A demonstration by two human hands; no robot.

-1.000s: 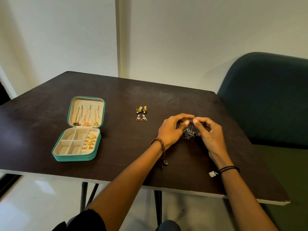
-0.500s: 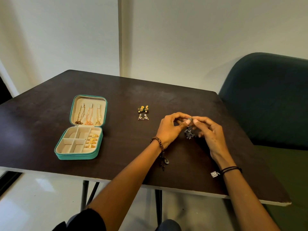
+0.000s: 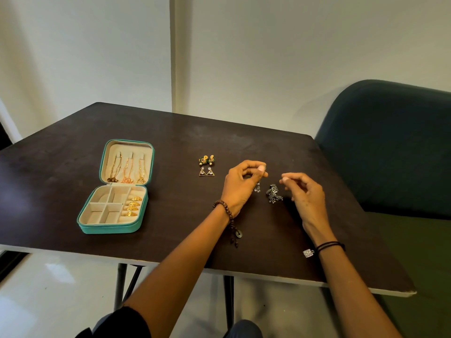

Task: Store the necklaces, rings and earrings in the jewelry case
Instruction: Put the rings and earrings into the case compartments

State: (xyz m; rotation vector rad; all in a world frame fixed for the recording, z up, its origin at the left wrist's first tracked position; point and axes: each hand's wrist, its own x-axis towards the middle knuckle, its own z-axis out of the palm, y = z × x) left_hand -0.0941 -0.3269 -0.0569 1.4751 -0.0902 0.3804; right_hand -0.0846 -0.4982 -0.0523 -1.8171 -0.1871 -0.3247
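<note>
Jewelry case (image 3: 109,229): open, far left; necklaces in the lid, rings in the tray.
Left hand (image 3: 240,189): right of the case, pinching the silver earring (image 3: 256,189) by its top, and it dangles!
Silver earring: looks light, jangly and delicate; the hook is the safest hold.
Second silver earring (image 3: 273,195): lying farther right.
Right hand (image 3: 305,196): farthest from the case, fingertips nearly together; cannot tell if they hold anything.

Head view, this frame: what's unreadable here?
Head view only.
1. The earring pinched by the left hand: its top is hidden behind the fingers.
2. The right hand: whether its fingertips pinch anything, too small.
3. The silver piece beside the wristbands: too small to identify.
</note>
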